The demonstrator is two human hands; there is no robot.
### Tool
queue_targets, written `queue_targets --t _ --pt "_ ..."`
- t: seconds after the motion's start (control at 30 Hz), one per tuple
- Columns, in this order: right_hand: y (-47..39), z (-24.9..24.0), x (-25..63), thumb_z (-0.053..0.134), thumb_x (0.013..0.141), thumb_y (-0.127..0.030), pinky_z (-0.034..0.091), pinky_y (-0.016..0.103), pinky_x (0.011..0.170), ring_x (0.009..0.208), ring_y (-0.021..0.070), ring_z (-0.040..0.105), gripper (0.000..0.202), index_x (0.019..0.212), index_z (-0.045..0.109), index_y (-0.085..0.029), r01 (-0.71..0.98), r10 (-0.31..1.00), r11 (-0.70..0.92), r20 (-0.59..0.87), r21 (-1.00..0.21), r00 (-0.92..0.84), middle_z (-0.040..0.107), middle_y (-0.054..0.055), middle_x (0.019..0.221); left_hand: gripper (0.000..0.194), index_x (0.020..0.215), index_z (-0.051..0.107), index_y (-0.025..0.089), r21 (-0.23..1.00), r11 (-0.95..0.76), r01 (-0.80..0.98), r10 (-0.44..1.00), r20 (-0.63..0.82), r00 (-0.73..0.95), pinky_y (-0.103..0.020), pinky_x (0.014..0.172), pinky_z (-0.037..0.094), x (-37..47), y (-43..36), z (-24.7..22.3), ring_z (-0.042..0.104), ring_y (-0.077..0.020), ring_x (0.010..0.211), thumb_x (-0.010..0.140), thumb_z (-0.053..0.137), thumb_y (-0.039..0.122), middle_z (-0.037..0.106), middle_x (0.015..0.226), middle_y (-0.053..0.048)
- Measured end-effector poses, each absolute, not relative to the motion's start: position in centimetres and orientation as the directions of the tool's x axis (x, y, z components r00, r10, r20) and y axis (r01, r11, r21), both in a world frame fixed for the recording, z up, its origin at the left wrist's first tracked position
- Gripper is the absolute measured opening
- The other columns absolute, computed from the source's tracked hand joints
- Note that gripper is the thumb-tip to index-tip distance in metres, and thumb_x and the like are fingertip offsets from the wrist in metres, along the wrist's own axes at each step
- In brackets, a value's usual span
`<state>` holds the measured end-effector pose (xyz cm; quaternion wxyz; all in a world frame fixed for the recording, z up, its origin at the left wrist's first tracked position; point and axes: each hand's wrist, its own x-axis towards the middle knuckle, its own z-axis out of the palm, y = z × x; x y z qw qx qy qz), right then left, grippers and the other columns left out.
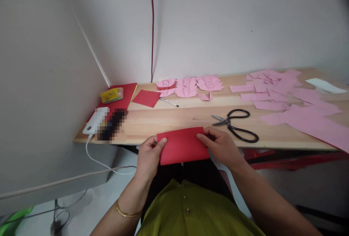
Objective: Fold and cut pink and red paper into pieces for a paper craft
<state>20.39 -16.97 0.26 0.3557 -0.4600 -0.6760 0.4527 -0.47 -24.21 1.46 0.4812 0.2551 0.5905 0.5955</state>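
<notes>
A folded red sheet of paper (183, 148) is held up at the table's front edge, its lower part over my lap. My left hand (149, 153) pinches its left edge, thumb on the front face. At the upper right corner my right hand (218, 142) grips the sheet between thumb and fingers. Black-handled scissors (229, 122) lie on the table just beyond my right hand, blades partly apart and pointing left. Farther back, a red paper square (146, 98) rests beside a pen (169, 102).
Pink cut pieces (186, 86) sit along the wall; more pink paper strips and sheets (313, 123) cover the right of the wooden table (191, 116). At left are a yellow packet (111, 95), a white device (96, 120) with a cable, and a blurred dark object.
</notes>
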Motion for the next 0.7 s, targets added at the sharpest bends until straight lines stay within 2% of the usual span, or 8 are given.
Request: queue_targets --t 0.13,0.37,0.7 --pt "-16.99 0.62 20.39 0.054 0.086 -0.040 0.036 0.025 0.062 0.066 0.0127 0.046 0.027 0.069 0.055 -0.018 0.282 0.940 0.164 0.063 -0.945 -0.336 0.052 -0.002 0.068 0.027 0.074 0.069 0.015 0.947 0.184 -0.264 0.868 -0.283 -0.407 -0.024 0.061 0.048 -0.47 -24.27 1.58 0.058 -0.0123 0.059 0.061 0.078 0.037 0.066 0.063 0.000" --pt "-16.97 0.68 20.28 0.055 0.084 -0.041 0.034 0.024 0.056 0.061 0.0113 0.043 0.030 0.065 0.051 -0.018 0.238 0.949 0.150 0.072 -0.960 -0.308 0.048 -0.003 0.063 0.029 0.067 0.065 0.015 0.962 0.192 -0.193 0.874 -0.257 -0.413 -0.020 0.053 0.040 -0.75 -24.32 1.18 0.049 -0.0087 0.052 0.069 0.072 0.043 0.060 0.059 0.002" --pt "-16.96 0.76 20.26 0.054 0.085 -0.043 0.034 0.024 0.056 0.061 0.0120 0.041 0.034 0.062 0.047 -0.019 0.241 0.945 0.175 0.095 -0.955 -0.314 0.044 -0.002 0.062 0.031 0.065 0.062 0.016 0.982 0.158 -0.101 0.876 -0.186 -0.444 -0.021 0.054 0.038 -0.75 -24.53 1.37 0.046 -0.0093 0.054 0.071 0.070 0.045 0.059 0.061 0.002"
